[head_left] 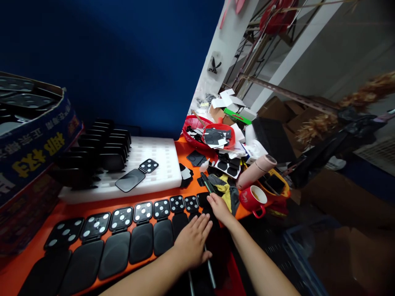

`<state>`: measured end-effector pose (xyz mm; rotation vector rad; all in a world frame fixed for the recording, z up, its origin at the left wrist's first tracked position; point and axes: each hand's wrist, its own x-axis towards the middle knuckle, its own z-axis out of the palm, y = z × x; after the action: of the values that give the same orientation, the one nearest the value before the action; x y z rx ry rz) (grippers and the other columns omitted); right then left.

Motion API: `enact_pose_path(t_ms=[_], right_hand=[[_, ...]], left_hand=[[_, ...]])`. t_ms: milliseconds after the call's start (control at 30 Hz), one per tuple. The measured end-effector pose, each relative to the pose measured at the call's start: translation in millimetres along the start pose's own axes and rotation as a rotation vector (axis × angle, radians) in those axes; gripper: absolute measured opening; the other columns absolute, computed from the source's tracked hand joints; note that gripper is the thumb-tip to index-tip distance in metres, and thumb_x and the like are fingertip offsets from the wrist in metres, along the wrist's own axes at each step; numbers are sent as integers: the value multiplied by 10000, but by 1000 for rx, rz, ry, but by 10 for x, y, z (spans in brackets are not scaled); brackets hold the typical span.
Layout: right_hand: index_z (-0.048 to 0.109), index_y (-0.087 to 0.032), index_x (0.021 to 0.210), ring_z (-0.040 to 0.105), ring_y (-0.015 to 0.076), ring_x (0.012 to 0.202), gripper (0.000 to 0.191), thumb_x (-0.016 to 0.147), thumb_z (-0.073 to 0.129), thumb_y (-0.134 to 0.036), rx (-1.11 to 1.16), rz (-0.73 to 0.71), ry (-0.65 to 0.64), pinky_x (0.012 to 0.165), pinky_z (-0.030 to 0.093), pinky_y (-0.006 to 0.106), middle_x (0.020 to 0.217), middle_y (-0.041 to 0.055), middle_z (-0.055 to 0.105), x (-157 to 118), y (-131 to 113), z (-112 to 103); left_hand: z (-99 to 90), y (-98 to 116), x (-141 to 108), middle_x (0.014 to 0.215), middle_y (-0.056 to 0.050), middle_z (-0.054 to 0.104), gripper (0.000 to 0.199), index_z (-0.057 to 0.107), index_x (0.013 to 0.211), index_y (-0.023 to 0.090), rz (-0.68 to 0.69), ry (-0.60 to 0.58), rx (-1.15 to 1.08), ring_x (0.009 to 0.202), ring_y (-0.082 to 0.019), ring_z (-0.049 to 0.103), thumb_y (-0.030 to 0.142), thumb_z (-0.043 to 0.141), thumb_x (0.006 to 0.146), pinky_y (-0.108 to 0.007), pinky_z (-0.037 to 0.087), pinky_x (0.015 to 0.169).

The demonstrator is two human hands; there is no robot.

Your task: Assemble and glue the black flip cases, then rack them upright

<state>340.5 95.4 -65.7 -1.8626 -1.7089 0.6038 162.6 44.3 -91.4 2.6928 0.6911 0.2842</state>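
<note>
Resting palm down over the right end of the row, our left hand [193, 240] has its fingers extended and slightly spread, open rather than pinching. Our right hand [218, 207] has its fingers partly bent beside the endmost black square plate [203, 199] and the near end of a slim dark green tool [207, 183]; we cannot tell whether they grip either one.

The black hinged plates with pale round dots [114, 253] lie opened out, side by side, along the near edge of the orange tabletop [108, 204]. Another hinged black piece [130, 181] lies open on the white foam block [165, 164], near upright black panels [113, 162].

We judge the tight spacing to be the main risk: a sideways drag of our left palm could push neighbouring plates together or off the edge, and sliding contact might scuff their smooth faces. Our right forearm passes near the red mug [247, 200], which has liquid in it, so an outward elbow swing could spill it towards the plates. The crumpled yellow-and-grey cloth [226, 192] could snag our fingers, and a bump might topple the pink bottle [257, 170] close behind.
</note>
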Motion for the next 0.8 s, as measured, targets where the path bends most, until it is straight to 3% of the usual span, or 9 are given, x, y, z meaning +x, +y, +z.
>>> enact_pose_path(t_ms=[433,800], right_hand=[[436,-211,672,504,165,641,271,893,329,-326,-197,20,-6,591,345,253,671,16,533,11,-98,-18],[555,-183,717,559,164,684,272,900,401,-312,-408,43,-152,600,330,245,727,39,621,126,-144,-113]], left_hand=[[-99,5,6,1500,-164,178,809,235,1428,80,-5,-41,-7,1393,-268,128,607,357,827,-429,101,1115],[-6,-16,13,1503,-163,168,827,215,1433,78,8,-13,0,1397,-268,101,618,350,821,-440,83,1115]])
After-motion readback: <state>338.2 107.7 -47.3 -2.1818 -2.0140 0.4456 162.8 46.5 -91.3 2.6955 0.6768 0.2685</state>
